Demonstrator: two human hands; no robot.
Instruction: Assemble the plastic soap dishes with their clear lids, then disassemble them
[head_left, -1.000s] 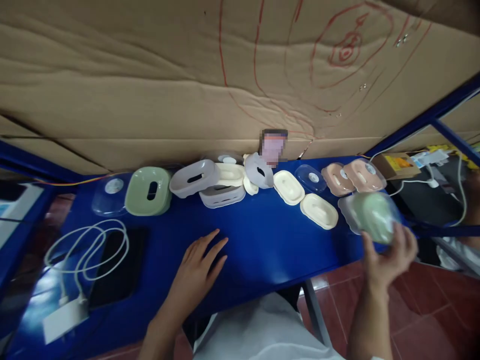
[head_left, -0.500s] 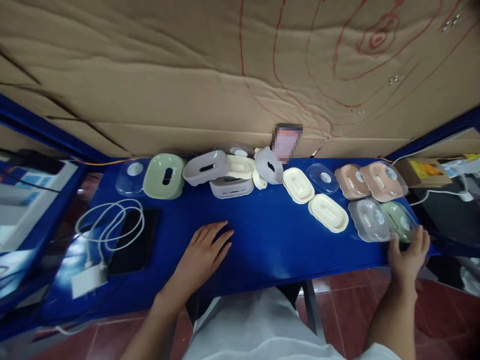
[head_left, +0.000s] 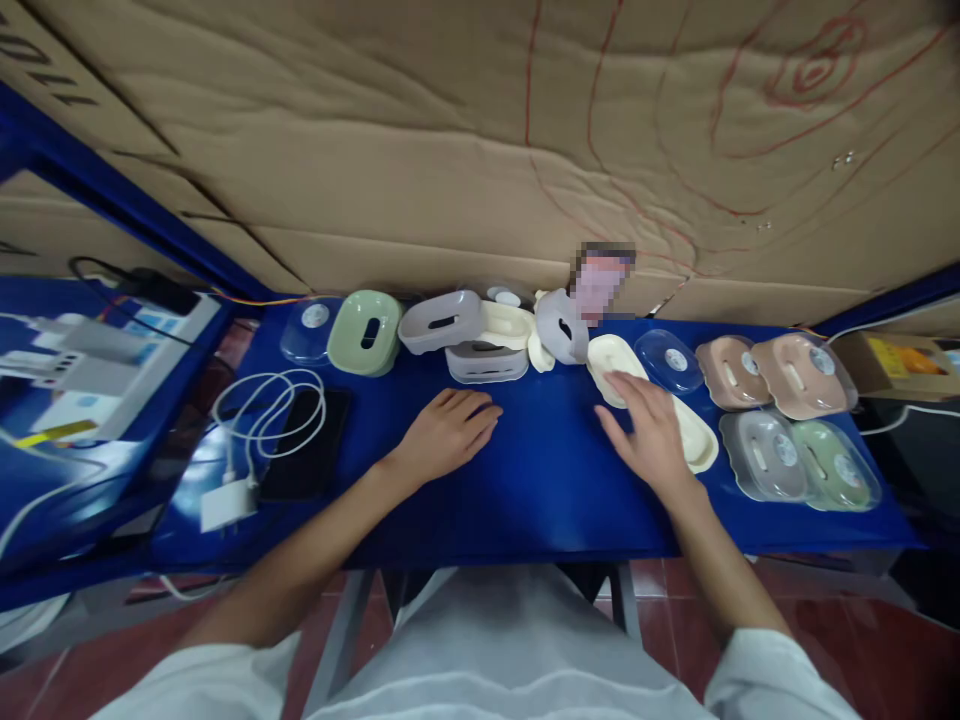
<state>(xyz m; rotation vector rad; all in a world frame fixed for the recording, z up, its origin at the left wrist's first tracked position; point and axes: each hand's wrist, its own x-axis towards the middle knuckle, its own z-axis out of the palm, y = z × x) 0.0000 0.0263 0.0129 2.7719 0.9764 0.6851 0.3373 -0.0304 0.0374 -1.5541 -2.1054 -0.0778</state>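
Note:
My left hand [head_left: 447,436] hovers over or lies on the blue table with its fingers loosely spread and nothing in it. My right hand [head_left: 646,428] is open, above the two cream oval trays. It partly covers the nearer cream tray [head_left: 699,440], and its fingertips reach the edge of the farther cream tray [head_left: 611,360]; whether they touch it I cannot tell. Behind my left hand lie a grey soap box base [head_left: 487,364], a tilted grey piece [head_left: 442,322] and a cream tray [head_left: 508,326]. Another grey piece [head_left: 561,328] leans to their right.
On the right sit lidded boxes: two pink [head_left: 799,372], one grey [head_left: 757,455], one green [head_left: 836,465]. A clear lid [head_left: 667,362] lies beside them. At left are a green box [head_left: 365,332], another clear lid [head_left: 309,330], a black tablet [head_left: 315,455] and a white charger cable [head_left: 262,425].
My right hand has left the green lidded box at the right and moved left to the cream trays. My view has shifted left; the boxes seem to stay in place.

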